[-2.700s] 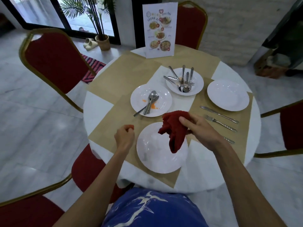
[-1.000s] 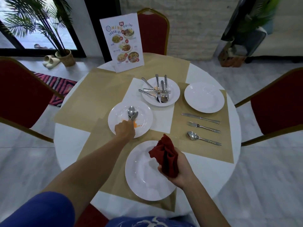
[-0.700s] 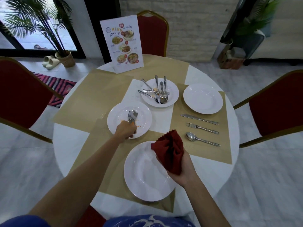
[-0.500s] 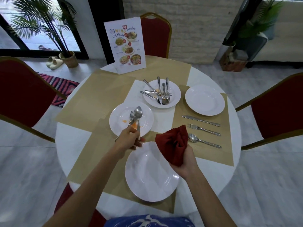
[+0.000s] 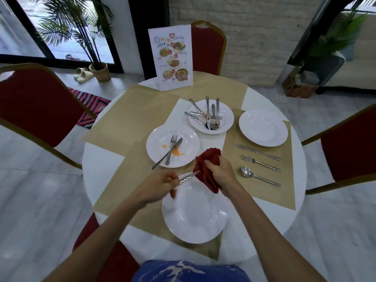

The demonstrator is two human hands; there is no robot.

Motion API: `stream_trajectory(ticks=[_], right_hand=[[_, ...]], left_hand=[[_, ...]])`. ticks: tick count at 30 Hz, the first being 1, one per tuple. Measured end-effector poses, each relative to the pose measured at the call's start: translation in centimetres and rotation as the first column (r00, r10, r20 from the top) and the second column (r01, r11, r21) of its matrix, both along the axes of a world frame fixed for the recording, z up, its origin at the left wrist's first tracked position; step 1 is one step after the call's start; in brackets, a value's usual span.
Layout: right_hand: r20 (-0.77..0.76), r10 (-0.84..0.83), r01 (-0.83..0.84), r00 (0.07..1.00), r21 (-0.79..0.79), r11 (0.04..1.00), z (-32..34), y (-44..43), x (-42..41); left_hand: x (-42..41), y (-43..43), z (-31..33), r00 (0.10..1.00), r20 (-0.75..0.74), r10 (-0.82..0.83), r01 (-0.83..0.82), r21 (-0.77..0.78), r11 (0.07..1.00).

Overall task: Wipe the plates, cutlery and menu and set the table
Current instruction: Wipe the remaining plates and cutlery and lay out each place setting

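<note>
Four plates (image 5: 195, 212), one menu (image 5: 170, 58), one cloth (image 5: 207, 165) (red), four chairs (image 5: 36, 102)

Soft, rather dim daylight came from the window (image 5: 67, 27) beyond the far left of the desk (image 5: 101, 161). Shadows on the desk were faint; the near plate (image 5: 195, 218) showed mild glare. Wide-angle distortion bowed the chair (image 5: 36, 102) left of the desk.

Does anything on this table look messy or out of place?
Yes. The plate left of centre has orange smears under a fork and knife, and cutlery lies jumbled on the plate behind it.
</note>
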State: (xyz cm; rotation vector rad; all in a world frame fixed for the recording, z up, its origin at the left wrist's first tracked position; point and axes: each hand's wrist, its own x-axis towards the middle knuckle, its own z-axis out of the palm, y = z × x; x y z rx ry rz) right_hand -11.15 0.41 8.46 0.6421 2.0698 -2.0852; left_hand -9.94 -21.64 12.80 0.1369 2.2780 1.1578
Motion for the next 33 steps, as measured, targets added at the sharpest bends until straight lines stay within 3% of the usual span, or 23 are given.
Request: stream_trajectory(ticks=[2, 3, 5, 6, 7, 8, 9, 10, 12, 15, 18, 20, 22, 25, 29, 33], right_hand=[[0.008, 0.257, -0.251, 0.966, 0.232, 0.940, 0.7, 1.2, 0.1], [0.048, 0.440, -0.429, 0.897, 0.339, 0.837, 1.4, 1.6, 0.1], [0.239, 0.765, -0.753, 0.599, 0.494, 0.435, 3.4, 1.3, 0.3], [0.365, 0.826, -0.836, 0.430, 0.506, 0.212, 4.4, 0.4, 0.5], [0.458, 0.834, -0.873, 0.306, 0.486, 0.054, 5.4, -0.6, 0.8], [0.500, 0.831, -0.876, 0.243, 0.482, -0.034, 5.9, -1.6, 0.9], [0.482, 0.845, -0.863, 0.232, 0.503, -0.050, 6.2, -2.5, 1.0], [0.418, 0.868, -0.839, 0.268, 0.545, -0.003, 6.4, -2.9, 0.9], [0.250, 0.859, -0.760, 0.447, 0.613, 0.217, 6.7, -2.7, 0.5], [0.128, 0.707, -0.626, 0.695, 0.590, 0.509, 6.7, -0.5, -0.5], [0.101, 0.557, -0.561, 0.824, 0.280, 0.779, 6.4, 2.5, -0.2], [0.108, 0.474, -0.482, 0.874, 0.068, 0.873, 6.5, 3.7, 0.3], [0.128, 0.442, -0.426, 0.888, -0.131, 0.895, 6.3, 3.7, 1.0], [0.143, 0.570, -0.508, 0.809, -0.319, 0.800, 5.6, 2.2, 1.9], [0.113, 0.794, -0.786, 0.598, -0.111, 0.608, 4.5, 0.3, 2.9], [0.076, 0.721, -0.724, 0.689, 0.036, 0.689, 4.2, 0.8, 3.1]], left_hand=[[-1.7, -2.3, 0.4, 0.996, -0.087, -0.026, 0.018, -0.088, 0.996], [-2.6, -3.2, 0.5, 0.991, -0.130, -0.042, 0.024, -0.140, 0.990], [-3.8, -3.8, 1.0, 0.970, -0.216, -0.107, 0.056, -0.228, 0.972], [-4.1, -3.5, 1.3, 0.958, -0.244, -0.151, 0.089, -0.247, 0.965], [-4.2, -2.9, 1.6, 0.947, -0.257, -0.191, 0.128, -0.243, 0.962], [-4.1, -2.3, 1.9, 0.941, -0.258, -0.218, 0.163, -0.217, 0.962], [-3.9, -1.7, 2.2, 0.940, -0.247, -0.235, 0.194, -0.178, 0.965], [-3.7, -1.3, 2.3, 0.943, -0.228, -0.243, 0.215, -0.141, 0.966], [-3.0, -1.2, 2.1, 0.956, -0.222, -0.194, 0.182, -0.071, 0.981], [-2.3, -2.4, 1.2, 0.976, -0.195, 0.093, -0.071, 0.116, 0.991], [-2.3, -3.9, 0.8, 0.952, -0.109, 0.287, -0.253, 0.249, 0.935], [-2.4, -4.1, 0.9, 0.942, -0.103, 0.319, -0.283, 0.266, 0.921], [-2.6, -3.8, 1.1, 0.945, -0.112, 0.306, -0.268, 0.267, 0.926], [-2.9, -2.7, 1.4, 0.962, -0.131, 0.238, -0.204, 0.230, 0.951], [-3.1, -1.1, 1.7, 0.977, -0.184, 0.111, -0.083, 0.154, 0.985], [-3.0, -1.6, 1.6, 0.976, -0.184, 0.115, -0.089, 0.142, 0.986]])
